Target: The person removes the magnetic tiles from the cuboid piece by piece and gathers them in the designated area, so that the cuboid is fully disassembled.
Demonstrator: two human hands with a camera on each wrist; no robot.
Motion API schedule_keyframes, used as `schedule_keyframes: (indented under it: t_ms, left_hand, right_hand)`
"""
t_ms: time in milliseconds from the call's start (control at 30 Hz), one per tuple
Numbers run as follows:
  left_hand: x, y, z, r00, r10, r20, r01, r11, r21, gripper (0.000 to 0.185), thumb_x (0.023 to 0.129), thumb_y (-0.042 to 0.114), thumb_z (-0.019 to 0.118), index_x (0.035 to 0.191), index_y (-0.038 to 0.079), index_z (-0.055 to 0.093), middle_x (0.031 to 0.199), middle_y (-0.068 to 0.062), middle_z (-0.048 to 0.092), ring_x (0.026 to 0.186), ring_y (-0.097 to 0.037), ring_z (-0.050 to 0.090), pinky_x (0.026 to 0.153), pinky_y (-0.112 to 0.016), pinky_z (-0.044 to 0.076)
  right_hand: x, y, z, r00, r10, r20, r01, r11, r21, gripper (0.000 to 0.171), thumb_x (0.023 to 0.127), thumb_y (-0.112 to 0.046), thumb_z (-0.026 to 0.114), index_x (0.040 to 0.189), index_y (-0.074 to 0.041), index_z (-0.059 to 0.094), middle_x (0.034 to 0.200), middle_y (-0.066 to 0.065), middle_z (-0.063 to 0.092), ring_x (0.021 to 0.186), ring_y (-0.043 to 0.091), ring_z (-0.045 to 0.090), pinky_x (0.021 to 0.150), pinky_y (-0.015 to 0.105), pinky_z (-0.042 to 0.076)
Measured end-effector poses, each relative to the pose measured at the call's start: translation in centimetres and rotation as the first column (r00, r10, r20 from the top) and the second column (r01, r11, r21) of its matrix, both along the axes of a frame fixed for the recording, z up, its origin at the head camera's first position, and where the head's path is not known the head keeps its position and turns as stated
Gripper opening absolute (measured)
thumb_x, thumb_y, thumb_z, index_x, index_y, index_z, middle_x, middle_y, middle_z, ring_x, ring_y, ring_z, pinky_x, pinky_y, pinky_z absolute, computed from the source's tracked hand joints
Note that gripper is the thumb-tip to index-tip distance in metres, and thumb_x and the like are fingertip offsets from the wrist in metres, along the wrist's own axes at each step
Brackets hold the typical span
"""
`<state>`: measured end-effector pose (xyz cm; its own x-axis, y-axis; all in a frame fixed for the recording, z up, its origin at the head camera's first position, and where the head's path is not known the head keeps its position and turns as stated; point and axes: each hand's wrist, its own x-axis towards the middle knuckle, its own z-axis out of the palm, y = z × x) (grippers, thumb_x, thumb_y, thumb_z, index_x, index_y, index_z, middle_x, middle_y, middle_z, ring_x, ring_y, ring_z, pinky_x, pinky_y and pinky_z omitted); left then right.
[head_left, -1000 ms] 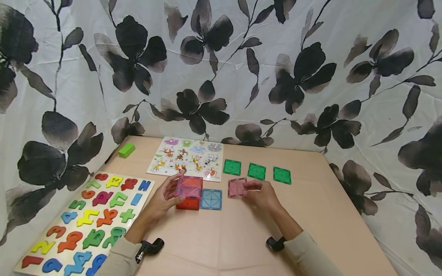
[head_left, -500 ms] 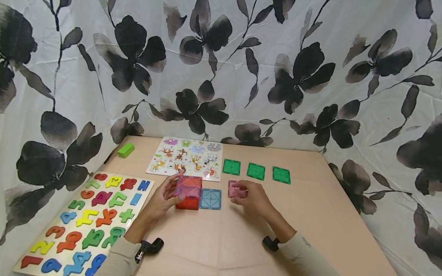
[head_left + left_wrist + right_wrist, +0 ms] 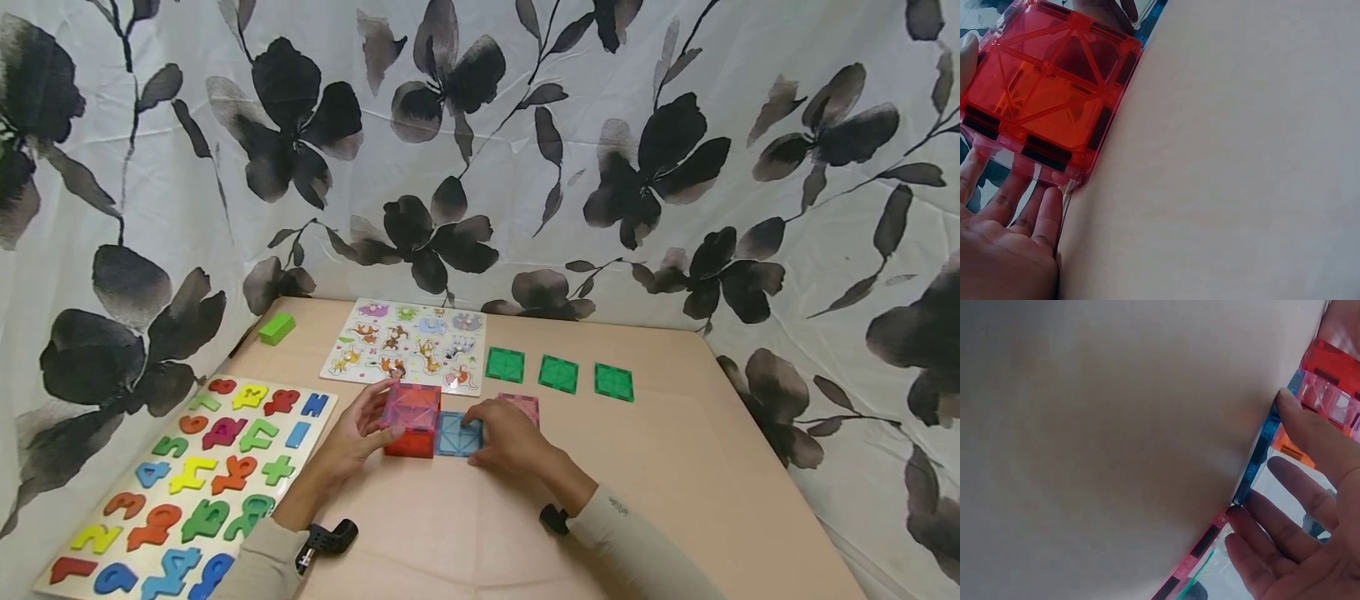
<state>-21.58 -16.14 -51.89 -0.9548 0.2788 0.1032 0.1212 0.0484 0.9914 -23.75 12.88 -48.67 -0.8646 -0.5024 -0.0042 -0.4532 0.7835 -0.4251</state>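
Note:
At the middle of the table in the head view stands a box of red and pink see-through magnetic tiles. My left hand holds its left side, thumb in front and fingers behind; the left wrist view shows those fingers along the box's wall. A blue magnetic tile lies flat against the box's right side. My right hand pinches the blue tile between thumb and fingers, the thumb at its edge in the right wrist view. A pink magnetic tile lies flat just beyond, partly hidden by the right hand.
Three green magnetic tiles lie in a row behind the right hand. An animal puzzle board is at the back, a number puzzle board on the left, and a green block in the back left corner. A floral curtain hangs behind the table.
My right hand has let go of the pink tile, moved left and taken hold of the blue tile. The left hand and the box have stayed in place.

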Motion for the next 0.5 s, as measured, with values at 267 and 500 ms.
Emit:
schedule_keyframes:
  t_ms: [267,500]
  left_hand:
    - [0.0,0.1,0.0,1.000,-0.007,0.000,0.007,1.000,0.001,0.078,0.090,0.012,0.073,0.155,0.018,0.031,0.154,-0.015,0.040,0.138,-0.036,0.041,0.100,-0.014,0.044]
    - [0.0,0.0,0.1,1.000,-0.007,-0.009,0.007,1.000,0.008,0.079,0.090,0.011,0.073,0.155,0.015,0.029,0.154,-0.016,0.040,0.139,-0.038,0.039,0.100,-0.013,0.043]
  right_hand:
    - [0.3,0.2,0.5,0.993,0.022,-0.119,-0.013,0.997,0.075,0.055,0.065,-0.046,0.092,0.112,-0.021,0.075,0.120,-0.003,0.070,0.111,0.016,0.057,0.094,0.033,0.054]
    - [0.3,2.3,1.5,0.985,-0.003,-0.173,0.003,1.000,0.002,0.049,0.065,-0.036,0.093,0.108,-0.017,0.077,0.119,-0.002,0.071,0.109,0.017,0.057,0.089,0.035,0.054]
